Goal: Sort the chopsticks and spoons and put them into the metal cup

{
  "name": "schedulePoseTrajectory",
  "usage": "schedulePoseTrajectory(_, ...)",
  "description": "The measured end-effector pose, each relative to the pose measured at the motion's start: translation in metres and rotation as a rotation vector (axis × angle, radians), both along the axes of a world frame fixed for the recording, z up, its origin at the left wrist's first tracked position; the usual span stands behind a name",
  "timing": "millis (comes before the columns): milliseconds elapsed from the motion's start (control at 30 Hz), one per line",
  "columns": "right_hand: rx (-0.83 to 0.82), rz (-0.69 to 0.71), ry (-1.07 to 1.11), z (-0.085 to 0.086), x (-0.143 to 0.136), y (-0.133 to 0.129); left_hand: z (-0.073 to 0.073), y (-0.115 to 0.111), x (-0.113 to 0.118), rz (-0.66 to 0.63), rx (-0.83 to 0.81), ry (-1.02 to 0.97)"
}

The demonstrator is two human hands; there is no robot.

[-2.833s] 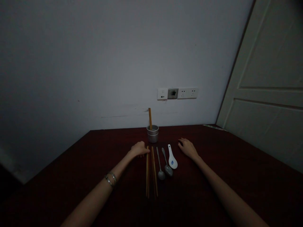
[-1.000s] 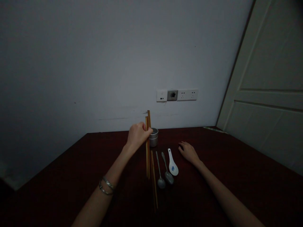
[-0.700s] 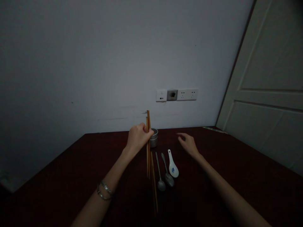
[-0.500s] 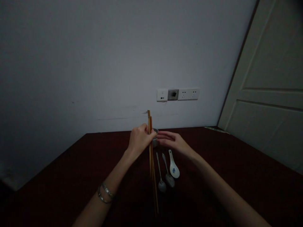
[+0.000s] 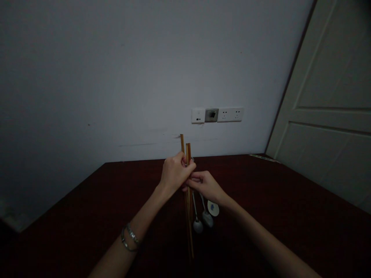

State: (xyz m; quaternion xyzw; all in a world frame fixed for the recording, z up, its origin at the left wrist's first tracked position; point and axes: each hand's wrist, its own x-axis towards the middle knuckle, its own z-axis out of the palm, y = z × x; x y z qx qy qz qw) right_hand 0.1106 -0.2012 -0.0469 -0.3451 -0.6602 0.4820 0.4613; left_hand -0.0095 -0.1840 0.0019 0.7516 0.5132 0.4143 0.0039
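Observation:
Several wooden chopsticks (image 5: 188, 150) are held upright and slightly tilted in my left hand (image 5: 176, 172), whose fingers wrap round them. My right hand (image 5: 206, 185) has its fingers pinched on the chopsticks just below my left hand. Behind the hands a small metal cup is nearly all hidden; only a bit of its rim shows. On the table below my right hand lie a small metal spoon (image 5: 198, 226), a larger metal spoon (image 5: 208, 219) and a white spoon with a blue mark (image 5: 213, 209), their handles partly covered.
The dark red table (image 5: 116, 200) meets a grey wall (image 5: 130, 77) at its back edge. Wall sockets (image 5: 230, 114) and a switch plate sit above the table. A pale panelled door (image 5: 330, 116) stands at the right.
My right hand has moved left and down from beside the cup, and its fingers have closed on the chopsticks. It now covers more of the spoons. The chopstick tops have spread apart a little.

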Motion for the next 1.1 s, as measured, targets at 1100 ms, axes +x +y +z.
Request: schedulePoseTrajectory(1100, 0.106, -0.061, -0.079, 0.046, 0.034, 0.002, 0.020, 0.001, -0.027, -0.621, -0.527, -0.576)
